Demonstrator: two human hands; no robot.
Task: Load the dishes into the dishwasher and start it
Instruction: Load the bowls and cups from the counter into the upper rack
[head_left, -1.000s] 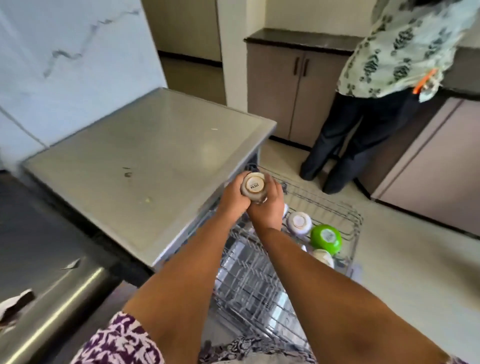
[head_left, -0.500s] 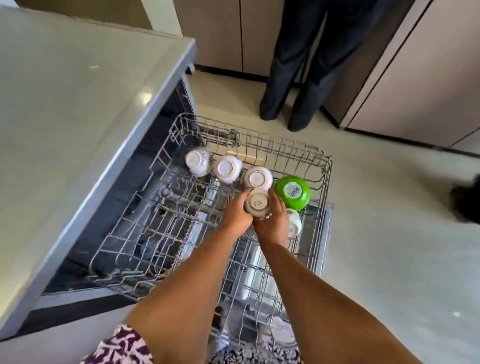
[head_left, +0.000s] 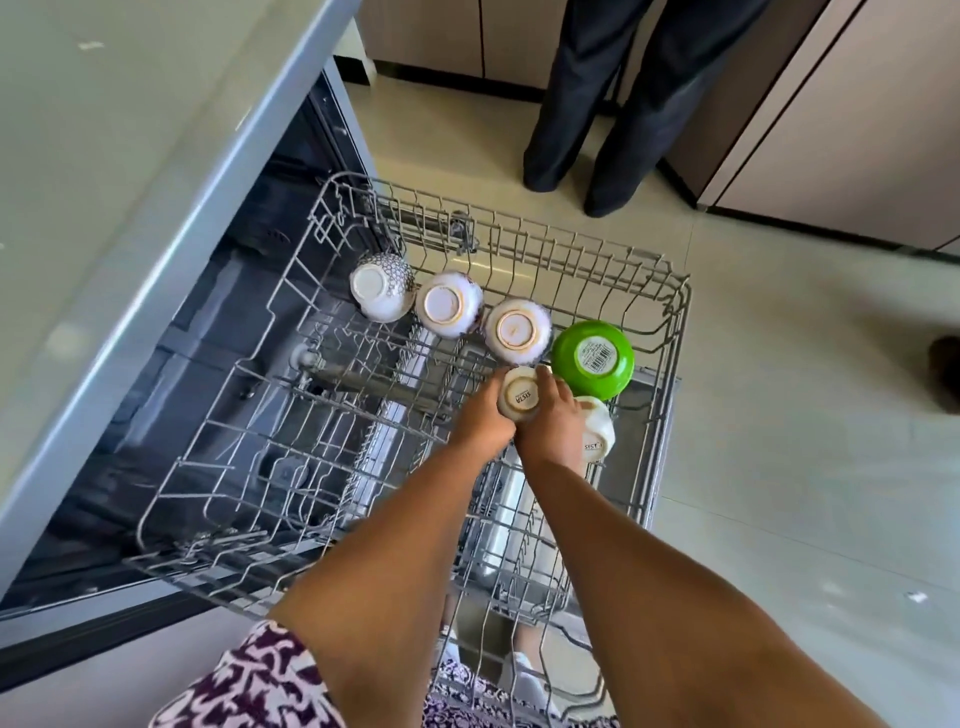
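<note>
A: How is the glossy cream cup (head_left: 519, 399) held?
B: Inverted, base up, it is clasped between the left hand (head_left: 480, 422) and right hand (head_left: 551, 426), fingers curled round its sides.

A: Where is it located?
B: Over the wire rack (head_left: 670, 332), near its far right corner, beside the round green bowl (head_left: 592, 358).

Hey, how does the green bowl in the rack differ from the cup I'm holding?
The green bowl is bright green and wider; the held cup is cream and narrower. The bowl's base bears a barcode sticker, the cup's a printed name. The bowl sits free in the rack; left hand and right hand grip the cup. Both are upside down.
</note>
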